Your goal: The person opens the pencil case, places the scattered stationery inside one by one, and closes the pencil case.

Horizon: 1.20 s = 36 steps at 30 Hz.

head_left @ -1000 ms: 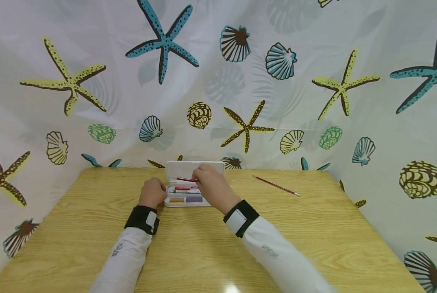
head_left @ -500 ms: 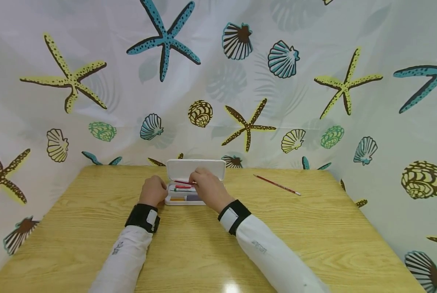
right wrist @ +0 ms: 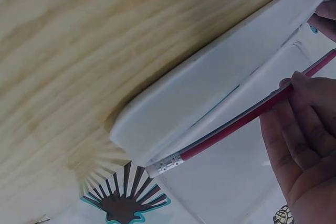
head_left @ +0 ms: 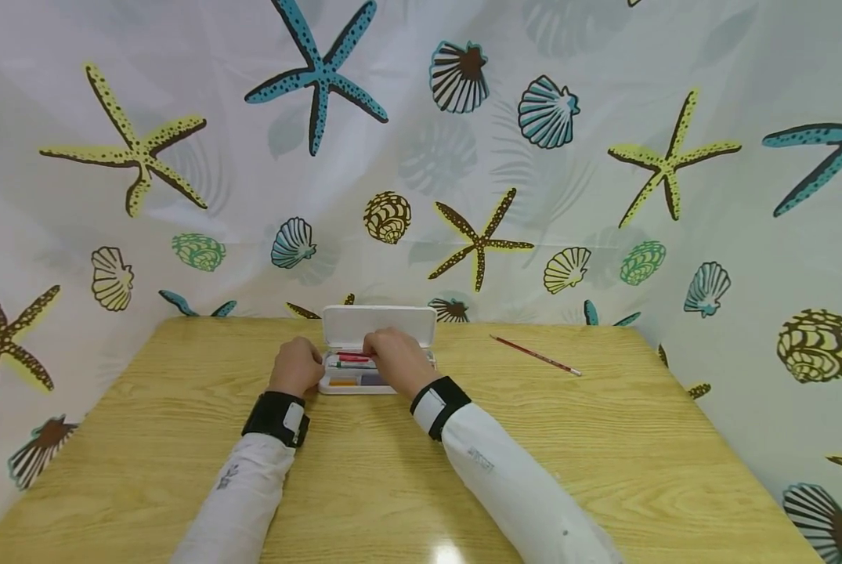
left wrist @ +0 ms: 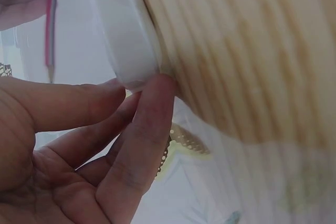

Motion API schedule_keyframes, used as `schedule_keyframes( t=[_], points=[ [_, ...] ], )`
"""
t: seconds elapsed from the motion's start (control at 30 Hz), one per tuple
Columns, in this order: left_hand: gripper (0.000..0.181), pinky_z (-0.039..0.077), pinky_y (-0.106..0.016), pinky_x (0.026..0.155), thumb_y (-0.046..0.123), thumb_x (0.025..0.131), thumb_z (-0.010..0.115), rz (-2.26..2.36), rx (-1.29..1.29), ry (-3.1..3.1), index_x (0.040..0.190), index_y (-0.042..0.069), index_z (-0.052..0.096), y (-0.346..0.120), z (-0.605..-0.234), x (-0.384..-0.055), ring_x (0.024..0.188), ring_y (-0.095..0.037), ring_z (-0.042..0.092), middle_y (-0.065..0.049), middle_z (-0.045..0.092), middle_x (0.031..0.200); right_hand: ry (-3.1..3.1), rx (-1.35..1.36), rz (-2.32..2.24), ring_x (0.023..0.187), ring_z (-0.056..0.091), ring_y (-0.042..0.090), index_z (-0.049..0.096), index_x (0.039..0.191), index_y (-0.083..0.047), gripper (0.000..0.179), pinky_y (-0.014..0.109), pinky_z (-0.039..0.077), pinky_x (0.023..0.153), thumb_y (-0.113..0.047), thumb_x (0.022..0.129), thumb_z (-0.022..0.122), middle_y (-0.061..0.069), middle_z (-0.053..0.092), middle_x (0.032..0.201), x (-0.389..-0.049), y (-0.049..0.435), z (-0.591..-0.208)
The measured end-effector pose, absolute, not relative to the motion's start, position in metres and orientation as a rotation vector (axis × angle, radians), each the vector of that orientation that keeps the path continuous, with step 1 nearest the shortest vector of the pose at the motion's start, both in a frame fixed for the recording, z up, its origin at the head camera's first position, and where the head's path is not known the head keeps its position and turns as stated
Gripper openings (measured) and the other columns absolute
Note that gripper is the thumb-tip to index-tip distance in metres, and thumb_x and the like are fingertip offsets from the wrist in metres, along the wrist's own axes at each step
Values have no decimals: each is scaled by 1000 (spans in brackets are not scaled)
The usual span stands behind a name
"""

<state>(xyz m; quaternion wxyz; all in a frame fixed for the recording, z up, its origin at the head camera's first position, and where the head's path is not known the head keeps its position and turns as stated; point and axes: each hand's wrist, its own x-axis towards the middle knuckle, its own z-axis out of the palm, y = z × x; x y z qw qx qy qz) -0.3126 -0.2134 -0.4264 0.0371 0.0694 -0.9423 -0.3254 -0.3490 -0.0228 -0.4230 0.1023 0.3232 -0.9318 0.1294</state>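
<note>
A white pencil case lies with its lid raised at the back of the table. My left hand holds the case's left end, its thumb and fingers on the corner in the left wrist view. Above the open case, my right hand pinches a red pencil between thumb and fingers. That pencil has a silver ferrule and a pale eraser, and its sharpened tip shows in the left wrist view. Pens, an orange piece and a grey-purple block lie inside, partly hidden by the right hand.
A second red pencil with a white end lies on the wooden table, right of the case. Behind the table hangs a white curtain printed with starfish and shells.
My right hand has lowered slightly and shifted left with the red pencil, bringing it down close to the case's contents. My left hand stays at the case's left end.
</note>
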Motion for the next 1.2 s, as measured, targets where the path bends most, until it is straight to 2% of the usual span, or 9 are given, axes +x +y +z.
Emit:
schedule_keyframes(
  t=[0.5, 1.2],
  points=[
    [13, 53, -37, 64, -1, 84, 67, -1023, 240, -2892, 94, -8, 73, -214, -429, -316, 77, -31, 64, -20, 69, 89, -2765, 1006, 263, 93, 67, 15, 79, 103, -10, 18, 29, 54, 85, 0, 98, 65, 1, 74, 99, -356, -27, -427],
    [12, 53, -37, 64, 0, 86, 67, -1029, 245, -2900, 94, -8, 73, -215, -431, -318, 77, -30, 64, -19, 70, 89, -2829, 967, 241, 97, 68, 15, 80, 107, -11, 22, 30, 54, 88, 0, 97, 64, 1, 74, 105, -357, -33, -428]
  ],
)
